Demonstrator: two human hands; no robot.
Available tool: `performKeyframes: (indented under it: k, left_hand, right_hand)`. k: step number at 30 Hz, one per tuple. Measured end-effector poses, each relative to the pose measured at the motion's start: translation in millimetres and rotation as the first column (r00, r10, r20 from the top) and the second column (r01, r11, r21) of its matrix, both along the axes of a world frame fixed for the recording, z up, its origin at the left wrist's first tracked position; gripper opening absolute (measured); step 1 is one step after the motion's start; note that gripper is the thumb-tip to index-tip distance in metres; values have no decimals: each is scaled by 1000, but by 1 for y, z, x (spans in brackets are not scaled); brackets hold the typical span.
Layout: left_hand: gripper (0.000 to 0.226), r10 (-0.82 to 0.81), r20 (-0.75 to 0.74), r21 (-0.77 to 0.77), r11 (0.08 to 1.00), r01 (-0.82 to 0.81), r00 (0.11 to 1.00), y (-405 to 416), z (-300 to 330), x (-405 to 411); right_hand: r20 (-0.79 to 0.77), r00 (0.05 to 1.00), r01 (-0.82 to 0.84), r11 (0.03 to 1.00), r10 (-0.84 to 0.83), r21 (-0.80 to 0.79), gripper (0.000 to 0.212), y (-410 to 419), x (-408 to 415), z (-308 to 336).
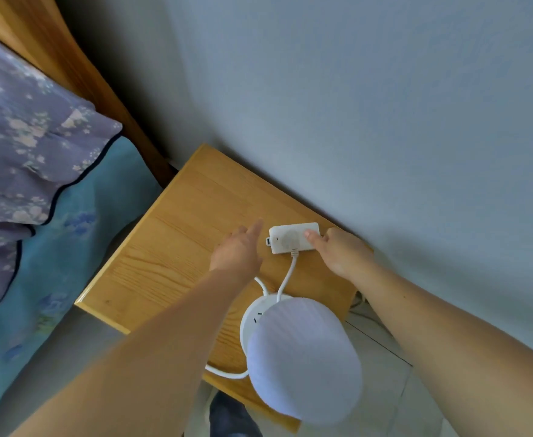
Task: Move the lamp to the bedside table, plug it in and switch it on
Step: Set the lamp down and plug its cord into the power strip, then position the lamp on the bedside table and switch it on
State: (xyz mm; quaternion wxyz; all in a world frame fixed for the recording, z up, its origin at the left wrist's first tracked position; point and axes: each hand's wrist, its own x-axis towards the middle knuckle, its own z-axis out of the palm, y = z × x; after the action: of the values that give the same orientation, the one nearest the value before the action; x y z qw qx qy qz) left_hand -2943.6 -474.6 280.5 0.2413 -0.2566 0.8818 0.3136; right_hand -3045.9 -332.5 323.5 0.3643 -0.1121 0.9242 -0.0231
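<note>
Lamp (303,361) stands on the worktop (170,247) at its near right edge, nearer the camera than both hands. Its shade hides most of the base. Right hand (341,252) fingers rest closed on the power strip (293,238); the cord (287,275) enters it. Left hand (238,250) hovers beside it, fingers loosely spread, empty.

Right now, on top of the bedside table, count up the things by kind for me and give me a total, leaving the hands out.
Lamp: 1
Power strip: 1
White cords: 2, one running from the power strip toward the lamp base, one curling off the table's front edge
Total: 4
</note>
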Motion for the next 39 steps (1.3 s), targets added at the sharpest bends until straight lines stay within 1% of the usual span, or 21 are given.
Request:
performKeyframes:
  k: [3,7,10,13,16,19,21,24,27,30,34,39]
  left_hand:
    - [67,67,-25,9,998,-67,997,8,16,15]
    - [58,141,-71,2,990,-142,987,16,32,38]
    - [53,186,-104,7,982,-187,977,21,40,58]
    - [48,208,-131,-20,977,-213,969,29,46,78]
    - [50,223,-147,-63,970,-234,964,38,50,100]
    - [54,232,-165,-140,957,-256,959,54,53,130]
    - [54,263,-179,-151,945,-291,948,68,53,153]
    - [51,285,-208,-135,939,-316,936,93,53,184]
    - [43,291,-256,-100,941,-325,922,122,54,211]
    - [40,262,-270,-109,948,-300,927,146,52,226]
    - [41,264,-259,-116,946,-301,929,171,47,228]
    - [40,348,-259,-100,918,-384,901,195,33,213]
  right_hand:
    - [-37,999,-6,998,3,-62,61,12,6,14]
    - [-51,999,0,992,-6,-122,59,28,24,23]
    - [-17,998,64,981,-69,-185,61,43,39,23]
    - [18,992,130,973,-129,-189,62,62,55,20]
    - [28,990,142,971,-139,-193,55,81,72,18]
    - [0,990,135,968,-139,-213,50,102,94,20]
    - [-15,989,139,965,-146,-222,46,117,113,22]
    - [-18,991,123,962,-132,-242,41,135,139,24]
    - [-13,993,112,957,-120,-266,41,149,165,25]
    - [-1,994,106,963,-109,-249,39,156,183,21]
    - [15,999,43,966,-40,-254,31,160,189,15]
    - [15,999,-47,962,53,-270,32,161,175,1]
